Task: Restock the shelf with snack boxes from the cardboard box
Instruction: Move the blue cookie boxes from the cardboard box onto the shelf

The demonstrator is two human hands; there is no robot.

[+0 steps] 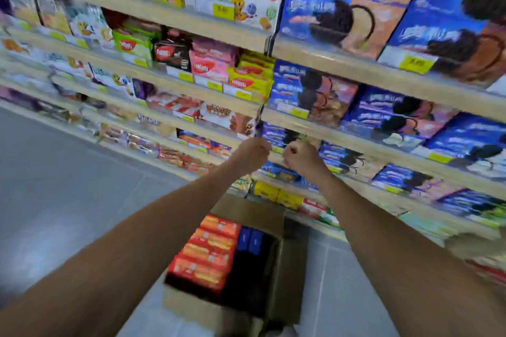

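Up at the shelf point(336, 142), my fingers are curled into loose fists on both hands; my left hand point(253, 152) and my right hand point(299, 157) sit close together, just apart, at the lip of the ledge where the two shelving bays meet. The picture is too smeared for me to tell whether either fist pinches anything, and I see no box in them. Behind my knuckles stand blue snack boxes point(353, 161) printed with dark round biscuits, rowed along the ledges to my right. From the fists my bare forearms run back down to the bottom corners of the view. Below and between them the cardboard box point(247, 210) stands open on the grey floor point(68, 186), hard against the foot of the shelving. Inside it, on the left, lies a stack of red-and-orange snack boxes point(209, 252), flat packs with pale biscuit pictures on their faces; I count about four, though blur makes the count unsure. Beside them, toward the far end, two dark blue boxes point(250, 239) stand side by side, and the rest of that side is a dark hollow. Just past the carton's far flap, yellow boxes point(276, 194) sit on the lowest ledge.
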